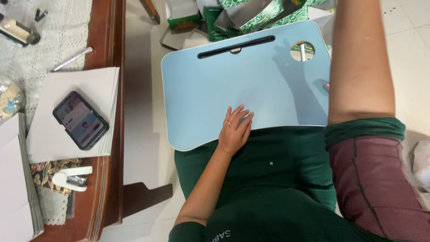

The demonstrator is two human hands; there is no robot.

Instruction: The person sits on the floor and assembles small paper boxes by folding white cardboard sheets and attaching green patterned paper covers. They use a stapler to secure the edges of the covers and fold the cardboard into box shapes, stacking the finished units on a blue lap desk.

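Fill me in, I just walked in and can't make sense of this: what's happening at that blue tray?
A person in dark green sits with a light blue lap desk in front of them. Their left hand lies flat on its near edge, holding nothing. The right arm stretches up past the top of the picture, so that hand is unseen. Green patterned boxes are piled beyond the desk. To the left, a wooden table carries a phone on a stack of white sheets, plus a white stapler.

A pale blue lap tray with a black slot; green-and-white patterned boxes; white card sheets on a reddish-brown desk.
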